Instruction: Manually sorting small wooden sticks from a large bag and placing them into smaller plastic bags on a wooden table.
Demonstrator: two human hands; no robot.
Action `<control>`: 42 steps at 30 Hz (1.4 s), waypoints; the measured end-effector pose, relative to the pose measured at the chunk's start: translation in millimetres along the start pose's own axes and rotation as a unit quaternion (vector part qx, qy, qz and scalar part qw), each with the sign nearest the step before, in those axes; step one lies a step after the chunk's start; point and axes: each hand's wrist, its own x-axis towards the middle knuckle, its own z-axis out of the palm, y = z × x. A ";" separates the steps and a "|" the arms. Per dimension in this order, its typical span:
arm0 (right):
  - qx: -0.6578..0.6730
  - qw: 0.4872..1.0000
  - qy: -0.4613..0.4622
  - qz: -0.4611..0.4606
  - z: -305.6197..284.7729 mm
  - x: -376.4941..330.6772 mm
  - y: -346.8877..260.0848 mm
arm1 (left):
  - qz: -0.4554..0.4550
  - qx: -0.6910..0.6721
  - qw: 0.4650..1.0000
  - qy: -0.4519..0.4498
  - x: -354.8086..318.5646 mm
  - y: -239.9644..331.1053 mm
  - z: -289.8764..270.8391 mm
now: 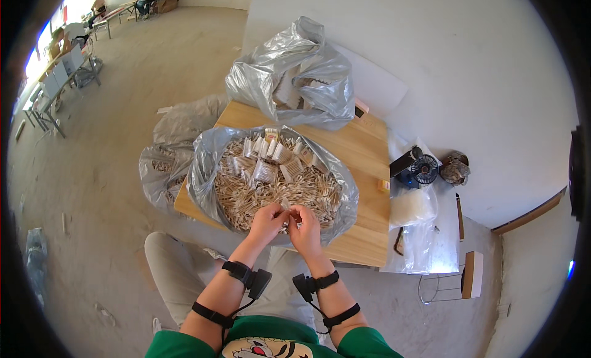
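Note:
My left hand [269, 224] and my right hand [304, 226] meet at the near side of a wide grey plastic bag [205, 167], its mouth rolled open on the table. Fingertips of both are pinched together. Something small and pale pokes up between them, mostly hidden by the fingers; I cannot make out its kind. Loose cotton swabs [314, 201] with wooden sticks fill the bag below and around the hands. On top of the swabs, towards the far side, lie several clear packets of cotton swabs [265, 172].
Beneath the bag is a wooden table [369, 222]. A second silvery bag [295, 68] stands at its far end. More bags of swabs [161, 167] sit on the left. At right are a small black fan [425, 169], clear plastic bags [414, 209] and a stool [471, 275]. People work at far-left tables.

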 end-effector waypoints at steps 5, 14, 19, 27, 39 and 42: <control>0.021 0.999 -0.032 0.017 4.3 -1.6 7.9 | 0.027 0.014 1.000 0.002 1.2 -9.5 -1.7; -0.029 0.997 0.045 0.063 -0.8 2.8 6.3 | 0.137 0.104 0.985 0.026 -0.7 -5.1 -6.8; 0.015 0.998 0.037 0.038 6.7 4.5 -2.0 | 0.232 0.149 0.960 0.048 1.0 -2.9 -3.1; -0.014 0.996 0.044 0.079 2.8 2.7 2.8 | 0.233 0.113 0.966 -0.016 -2.2 6.9 -8.1; 0.285 0.930 0.098 0.208 10.3 5.2 48.8 | -0.015 -0.158 0.984 0.082 17.2 -9.3 -16.1; 0.237 0.956 0.069 0.159 3.3 19.1 21.0 | 0.166 0.134 0.969 0.123 14.4 14.6 -23.7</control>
